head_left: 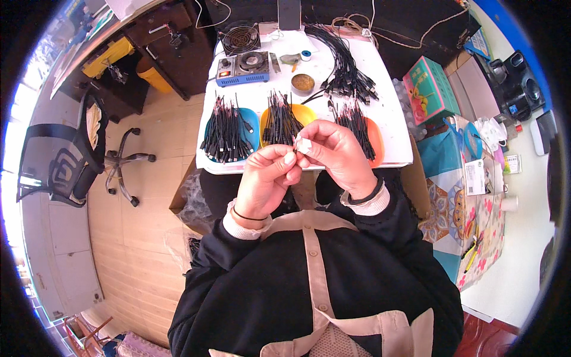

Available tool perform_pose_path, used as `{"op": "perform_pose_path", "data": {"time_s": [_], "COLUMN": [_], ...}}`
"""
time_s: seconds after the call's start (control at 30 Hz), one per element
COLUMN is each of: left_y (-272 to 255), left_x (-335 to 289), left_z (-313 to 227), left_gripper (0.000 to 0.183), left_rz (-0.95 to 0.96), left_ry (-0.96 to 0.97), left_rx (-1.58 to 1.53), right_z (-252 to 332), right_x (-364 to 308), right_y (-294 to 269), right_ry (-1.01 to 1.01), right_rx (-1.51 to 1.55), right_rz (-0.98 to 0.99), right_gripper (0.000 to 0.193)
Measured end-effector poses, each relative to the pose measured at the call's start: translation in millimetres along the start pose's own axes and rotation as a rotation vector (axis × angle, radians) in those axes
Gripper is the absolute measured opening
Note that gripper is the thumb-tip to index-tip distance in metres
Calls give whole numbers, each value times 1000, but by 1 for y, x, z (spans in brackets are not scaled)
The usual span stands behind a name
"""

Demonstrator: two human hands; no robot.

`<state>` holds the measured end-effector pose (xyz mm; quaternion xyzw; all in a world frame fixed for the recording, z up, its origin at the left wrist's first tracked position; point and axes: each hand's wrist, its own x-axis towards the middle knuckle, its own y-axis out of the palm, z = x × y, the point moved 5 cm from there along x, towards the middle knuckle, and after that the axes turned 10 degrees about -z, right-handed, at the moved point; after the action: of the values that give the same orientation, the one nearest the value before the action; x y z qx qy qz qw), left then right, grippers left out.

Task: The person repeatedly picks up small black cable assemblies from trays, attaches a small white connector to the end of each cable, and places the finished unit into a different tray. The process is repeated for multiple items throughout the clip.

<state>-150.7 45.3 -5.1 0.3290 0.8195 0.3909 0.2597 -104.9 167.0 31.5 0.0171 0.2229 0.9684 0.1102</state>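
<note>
In front of my body, over the table's near edge, both hands meet fingertip to fingertip. My left hand (262,181) pinches a thin dark cable end (295,144) between thumb and fingers. On its other side my right hand (346,156) is closed on the same cable end, with a white patch on the thumb. Most of the cable is hidden by my fingers. Just beyond the hands, black cables with reddish wire ends lie bunched in a blue tray (252,114), a yellow tray (308,113) and an orange tray (375,132).
On the white table (285,50) stand a blue hot-plate-like device (244,68), a round fan (240,39), a small bowl (303,83) and a loose bundle of black cables (345,65). An office chair (71,152) is at left; a green-pink box (431,89) at right.
</note>
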Motion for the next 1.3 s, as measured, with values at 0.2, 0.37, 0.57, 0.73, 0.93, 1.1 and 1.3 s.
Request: {"op": "perform_pose_path", "data": {"time_s": [0.2,0.37,0.57,0.73,0.93,1.1,1.3], "left_y": [3,4,4,1,-16,-22,-24], "left_x": [-3,-2,-3,-10,-4,9,23], "left_z": [0,3,1,7,39,44,45], "left_gripper": [10,9,10,10,12,10,13], "left_rz": [136,83,-39,-36,-44,-123,-198], "left_ry": [-164,-17,114,282,84,27,33], "left_rx": [-85,-88,224,673,614,587,473], "right_z": [6,-6,-11,-46,-56,-6,-19], "right_x": [-3,-4,-11,-23,-41,-22,8], "right_y": [0,8,-4,-20,-62,-94,-94], "right_ry": [-1,48,66,365,80,-545,-440], "right_rx": [-141,233,177,429,-44,-1335,-1637], "right_rz": [32,22,-35,-72,-256,-549,-537], "right_gripper": [16,14,9,17,15,15,16]}}
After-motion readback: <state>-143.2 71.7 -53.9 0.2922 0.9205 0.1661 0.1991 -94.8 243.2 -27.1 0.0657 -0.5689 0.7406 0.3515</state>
